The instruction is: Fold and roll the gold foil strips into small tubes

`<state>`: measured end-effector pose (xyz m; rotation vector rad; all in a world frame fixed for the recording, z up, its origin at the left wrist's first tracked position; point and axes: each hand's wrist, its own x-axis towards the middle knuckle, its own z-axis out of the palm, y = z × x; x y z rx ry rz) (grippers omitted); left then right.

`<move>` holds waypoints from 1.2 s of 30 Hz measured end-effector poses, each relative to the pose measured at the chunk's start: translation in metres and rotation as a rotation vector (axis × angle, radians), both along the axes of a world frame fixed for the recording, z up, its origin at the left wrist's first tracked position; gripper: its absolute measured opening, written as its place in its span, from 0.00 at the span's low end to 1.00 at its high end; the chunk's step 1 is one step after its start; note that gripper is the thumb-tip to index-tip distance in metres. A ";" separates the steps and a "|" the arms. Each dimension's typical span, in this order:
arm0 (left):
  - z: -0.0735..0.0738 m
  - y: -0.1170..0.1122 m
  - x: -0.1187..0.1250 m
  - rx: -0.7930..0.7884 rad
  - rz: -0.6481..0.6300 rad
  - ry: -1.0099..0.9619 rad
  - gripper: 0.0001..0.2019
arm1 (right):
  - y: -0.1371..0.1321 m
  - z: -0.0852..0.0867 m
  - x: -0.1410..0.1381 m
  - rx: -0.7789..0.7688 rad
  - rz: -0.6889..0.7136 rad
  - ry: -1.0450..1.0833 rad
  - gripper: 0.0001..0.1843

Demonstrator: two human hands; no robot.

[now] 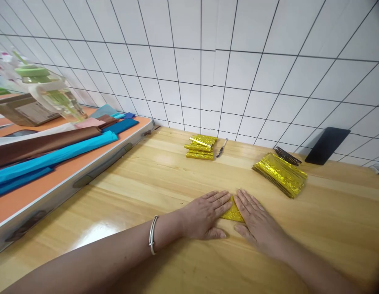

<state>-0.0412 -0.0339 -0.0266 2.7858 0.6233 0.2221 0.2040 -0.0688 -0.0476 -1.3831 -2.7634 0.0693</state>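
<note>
Both my hands lie flat on a sheet of shiny gold foil paper on the wooden table. My left hand has its fingers stretched out over the sheet's left part, thumb resting toward me. Over the right part lies my right hand, fingers also straight. Only the middle of the sheet shows between them; the rest is hidden. To the right, a stack of gold foil sheets rests on the table. Farther back sit several rolled gold foil tubes in a small pile.
A pen lies beside the tubes. A dark hair clip and a black phone are near the tiled wall. On the left, an orange-topped surface carries folded blue and brown material, a cardboard box and a green-lidded bottle.
</note>
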 end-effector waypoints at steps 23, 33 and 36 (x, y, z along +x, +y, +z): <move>0.011 -0.017 -0.012 -0.022 0.184 0.074 0.30 | -0.023 -0.004 0.035 0.081 -0.076 0.015 0.38; -0.007 -0.044 0.017 0.094 0.147 0.054 0.39 | -0.024 -0.002 0.033 0.099 -0.089 0.012 0.38; -0.008 -0.045 0.017 0.120 0.144 0.043 0.38 | -0.030 0.006 0.019 0.125 -0.093 0.030 0.37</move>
